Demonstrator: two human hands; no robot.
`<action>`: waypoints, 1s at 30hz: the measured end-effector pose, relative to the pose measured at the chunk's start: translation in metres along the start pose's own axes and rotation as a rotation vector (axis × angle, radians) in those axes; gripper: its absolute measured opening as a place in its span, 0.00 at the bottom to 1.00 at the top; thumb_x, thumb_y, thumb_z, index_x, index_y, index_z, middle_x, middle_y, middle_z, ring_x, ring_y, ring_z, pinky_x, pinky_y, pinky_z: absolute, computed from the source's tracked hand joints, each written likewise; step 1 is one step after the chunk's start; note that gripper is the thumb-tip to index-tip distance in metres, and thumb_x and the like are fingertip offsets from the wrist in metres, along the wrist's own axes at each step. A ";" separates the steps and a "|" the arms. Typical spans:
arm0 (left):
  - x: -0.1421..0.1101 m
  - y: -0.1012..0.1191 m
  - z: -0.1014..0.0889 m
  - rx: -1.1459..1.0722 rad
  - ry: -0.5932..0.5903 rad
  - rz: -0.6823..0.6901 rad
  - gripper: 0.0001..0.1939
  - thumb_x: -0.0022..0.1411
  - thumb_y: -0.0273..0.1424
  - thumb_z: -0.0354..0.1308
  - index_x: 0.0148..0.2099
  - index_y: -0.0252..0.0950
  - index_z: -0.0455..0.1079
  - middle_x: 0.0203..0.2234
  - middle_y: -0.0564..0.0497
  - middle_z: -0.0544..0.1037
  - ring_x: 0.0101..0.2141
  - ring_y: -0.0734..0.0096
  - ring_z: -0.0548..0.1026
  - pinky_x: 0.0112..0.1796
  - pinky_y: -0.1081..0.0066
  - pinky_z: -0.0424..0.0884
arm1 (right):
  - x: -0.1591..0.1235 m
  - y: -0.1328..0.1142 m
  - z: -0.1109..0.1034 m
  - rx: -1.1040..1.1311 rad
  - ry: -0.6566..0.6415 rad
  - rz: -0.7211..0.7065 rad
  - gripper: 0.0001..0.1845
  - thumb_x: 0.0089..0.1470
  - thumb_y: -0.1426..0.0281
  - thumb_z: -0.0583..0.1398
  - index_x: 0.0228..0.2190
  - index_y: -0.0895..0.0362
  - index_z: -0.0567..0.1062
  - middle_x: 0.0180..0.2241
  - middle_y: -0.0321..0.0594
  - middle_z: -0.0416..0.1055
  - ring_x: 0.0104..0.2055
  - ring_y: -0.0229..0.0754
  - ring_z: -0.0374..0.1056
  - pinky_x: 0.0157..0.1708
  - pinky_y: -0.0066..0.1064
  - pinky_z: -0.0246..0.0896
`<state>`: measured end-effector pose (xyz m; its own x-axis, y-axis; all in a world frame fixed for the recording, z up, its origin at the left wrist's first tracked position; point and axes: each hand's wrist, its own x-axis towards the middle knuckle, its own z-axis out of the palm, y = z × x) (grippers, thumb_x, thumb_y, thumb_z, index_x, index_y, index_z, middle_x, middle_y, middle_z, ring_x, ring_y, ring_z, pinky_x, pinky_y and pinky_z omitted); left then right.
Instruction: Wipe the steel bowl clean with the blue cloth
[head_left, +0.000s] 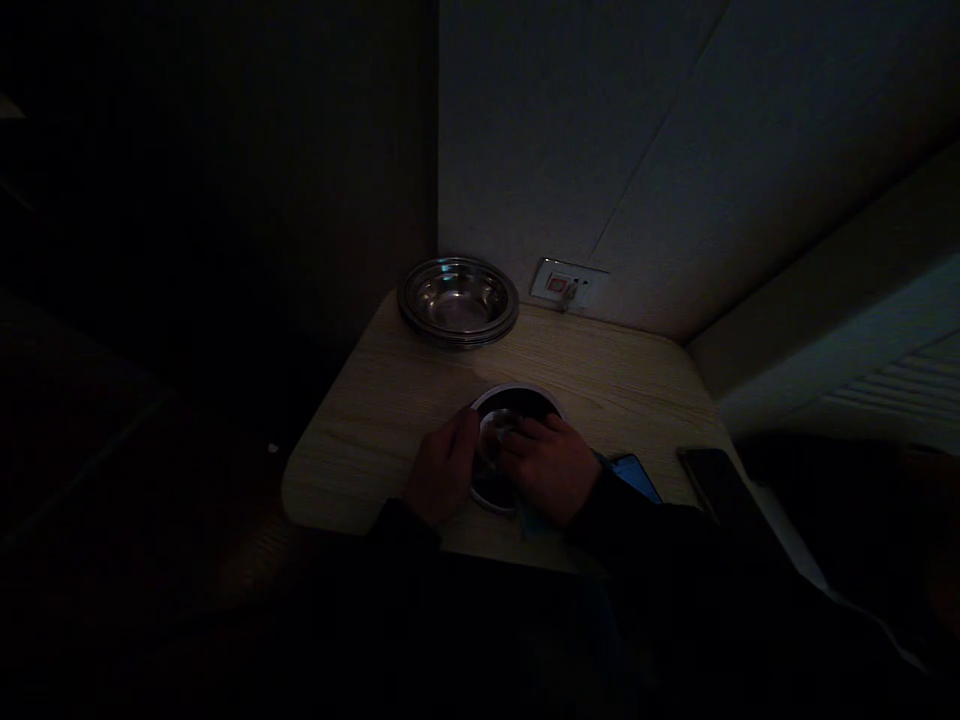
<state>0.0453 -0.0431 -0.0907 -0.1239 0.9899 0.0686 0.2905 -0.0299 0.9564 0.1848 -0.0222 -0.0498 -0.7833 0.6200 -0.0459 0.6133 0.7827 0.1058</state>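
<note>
A round bowl (525, 388) with a pale rim and dark inside sits near the front of the small table. At its left side, my left hand (446, 465) is closed on the rim. My right hand (547, 462) reaches over the bowl from the right, fingers curled down into it. A bit of teal cloth (534, 520) shows under that palm; most of it is hidden. Something shiny glints between the two hands, too dim to make out. Behind stands a stack of steel bowls (459, 335).
The wood-grain table (352, 440) has rounded corners and meets a wall. A socket plate (592, 288) with a plug and red switch is on that wall. Right of my hand lie a phone (636, 478) with a lit screen and a dark phone-like slab (709, 478). The room is very dark.
</note>
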 end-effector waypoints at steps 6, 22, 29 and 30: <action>0.000 0.001 -0.001 -0.013 -0.003 -0.003 0.21 0.64 0.41 0.39 0.32 0.35 0.68 0.24 0.53 0.74 0.28 0.72 0.70 0.30 0.74 0.64 | 0.005 -0.002 -0.009 0.017 -0.053 -0.005 0.08 0.57 0.72 0.55 0.35 0.57 0.75 0.38 0.42 0.73 0.45 0.46 0.61 0.36 0.38 0.50; 0.001 -0.004 0.002 -0.035 0.021 0.011 0.21 0.64 0.42 0.40 0.30 0.36 0.66 0.23 0.53 0.72 0.28 0.71 0.70 0.31 0.73 0.65 | 0.012 -0.003 -0.010 0.082 -0.087 0.064 0.10 0.57 0.73 0.53 0.36 0.58 0.74 0.39 0.44 0.72 0.43 0.46 0.62 0.37 0.34 0.54; -0.002 -0.003 0.001 0.009 0.022 0.025 0.20 0.64 0.41 0.39 0.30 0.36 0.66 0.21 0.53 0.72 0.25 0.72 0.69 0.28 0.73 0.64 | 0.003 -0.004 -0.010 0.134 -0.095 0.090 0.10 0.56 0.74 0.53 0.34 0.58 0.75 0.41 0.45 0.72 0.45 0.46 0.63 0.37 0.33 0.58; -0.003 -0.003 0.001 0.019 0.013 0.035 0.20 0.64 0.41 0.39 0.31 0.35 0.67 0.21 0.53 0.72 0.25 0.72 0.69 0.27 0.73 0.64 | -0.001 -0.003 -0.010 0.144 -0.102 0.099 0.10 0.55 0.75 0.54 0.33 0.58 0.75 0.40 0.46 0.72 0.45 0.46 0.64 0.37 0.33 0.58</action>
<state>0.0462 -0.0459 -0.0938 -0.1261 0.9864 0.1054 0.3128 -0.0613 0.9479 0.1827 -0.0259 -0.0402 -0.7085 0.6911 -0.1431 0.7009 0.7127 -0.0281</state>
